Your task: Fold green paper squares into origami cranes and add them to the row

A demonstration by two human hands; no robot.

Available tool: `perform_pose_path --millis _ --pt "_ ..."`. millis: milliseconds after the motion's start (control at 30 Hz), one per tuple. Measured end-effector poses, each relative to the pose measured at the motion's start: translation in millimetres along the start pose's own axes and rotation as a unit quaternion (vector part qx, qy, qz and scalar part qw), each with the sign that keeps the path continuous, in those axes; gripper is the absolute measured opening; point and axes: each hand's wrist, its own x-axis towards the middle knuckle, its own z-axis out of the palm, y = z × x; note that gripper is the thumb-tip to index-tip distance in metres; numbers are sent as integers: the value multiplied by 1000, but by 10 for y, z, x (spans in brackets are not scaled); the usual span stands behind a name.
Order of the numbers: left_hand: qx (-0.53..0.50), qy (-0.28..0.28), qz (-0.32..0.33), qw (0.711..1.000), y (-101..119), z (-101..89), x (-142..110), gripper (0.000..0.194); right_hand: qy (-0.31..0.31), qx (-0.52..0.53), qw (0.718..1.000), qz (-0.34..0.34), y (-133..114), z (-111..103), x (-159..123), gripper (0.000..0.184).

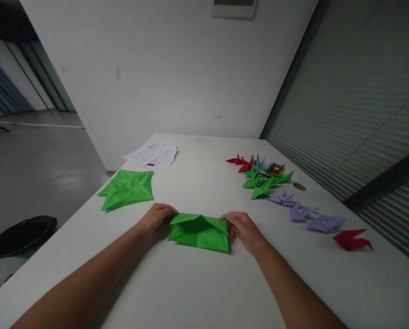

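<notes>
A sheet of green origami paper [199,233] lies partly folded on the table in front of me. Its far edge is raised and bends over toward me, with a shaded gap beneath the flap. My left hand [158,217] pinches the far left corner between thumb and fingers. At the far right corner, my right hand [242,227] grips the paper the same way. Creased green sheets [129,187] rest in a small overlapping pile to the left, beyond my left hand.
Folded green cranes [264,183], with red and purple ones among them, cluster at the right. Purple cranes [326,223] and a red crane [352,240] trail nearer. Printed papers [151,155] lie far left on the white table [197,292]. A black-lined bin [21,235] stands on the floor, left.
</notes>
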Motion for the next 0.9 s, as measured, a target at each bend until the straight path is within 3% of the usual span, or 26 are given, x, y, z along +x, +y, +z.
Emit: perform_pose_path --millis 133,267,400,567,667,767,900 --pt "150 6 51 987 -53 8 24 35 1 -142 988 -62 66 6 22 28" --pt "203 4 75 976 -159 -18 84 35 17 -258 960 -103 97 1 41 19" --pt "241 6 109 964 -174 -17 69 28 24 -328 937 -122 82 -4 25 17" --pt "357 13 156 921 -101 24 -28 13 17 -380 910 -163 60 7 -2 17" --pt "438 21 222 871 -99 68 -79 22 11 -411 894 -178 57 27 -7 17" --pt "523 24 312 793 -94 168 -163 35 8 -434 883 -181 57 58 -8 18" --pt "574 -124 397 705 -70 373 -330 34 -2 -450 873 -189 60 74 -1 19"
